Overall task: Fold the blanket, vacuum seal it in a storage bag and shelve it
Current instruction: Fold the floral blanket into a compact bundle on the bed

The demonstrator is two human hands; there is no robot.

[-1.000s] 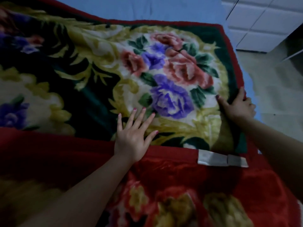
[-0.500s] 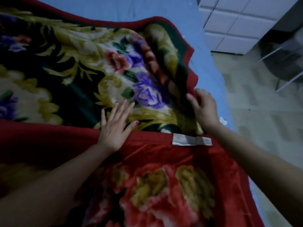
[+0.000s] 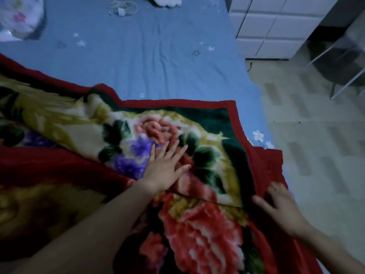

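A thick floral blanket (image 3: 209, 123) with a red border lies across the near half of the bed, a dark green flap folded over its red side. My left hand (image 3: 165, 166) lies flat with spread fingers on the flap's pink and purple roses. My right hand (image 3: 280, 206) is blurred at the flap's near right corner, fingers spread over the red edge, holding nothing that I can make out.
The blue star-print bedsheet (image 3: 150, 62) stretches bare beyond the blanket. A white cable (image 3: 122, 8) and a pale floral bag (image 3: 17, 18) lie at its far end. White drawers (image 3: 276, 26) and a metal-legged chair (image 3: 339, 64) stand on the tiled floor to the right.
The right side of the blanket has been folded over to the left and laid flat. My right hand let go of the edge and dropped to the near corner. My left hand shifted right.
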